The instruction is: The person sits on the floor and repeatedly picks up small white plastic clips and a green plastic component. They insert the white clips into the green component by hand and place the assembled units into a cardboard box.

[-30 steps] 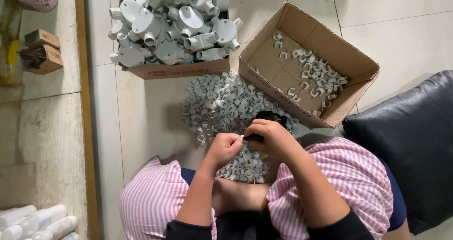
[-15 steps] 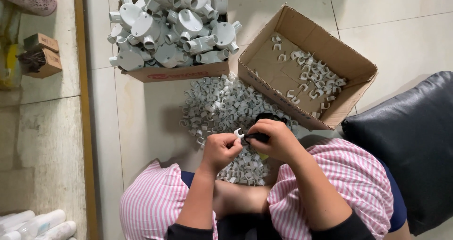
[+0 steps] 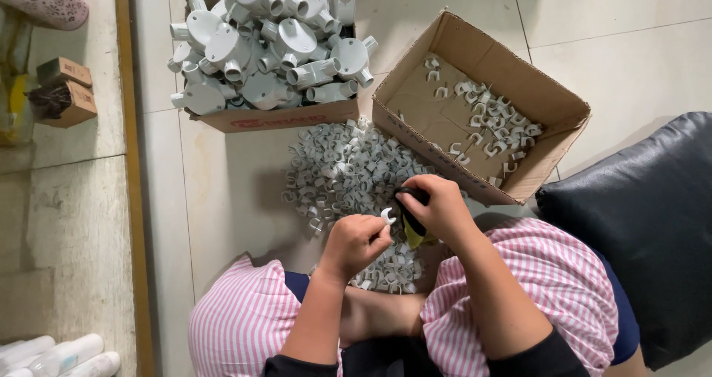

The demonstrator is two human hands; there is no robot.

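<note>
Left: box of grey pipe fittings (image 3: 271,47) on the floor (image 3: 222,192). Centre: heap of small white clips (image 3: 345,169). Left hand (image 3: 356,242), wrist bent, fingers pinching one white clip (image 3: 388,215) above the heap's near edge. Right hand (image 3: 437,208), curled over a dark tool (image 3: 410,212), gripping it beside the clip. Right: carton of clips (image 3: 482,106). Against half a second earlier, both hands sit slightly closer to the person's striped knees.
</note>
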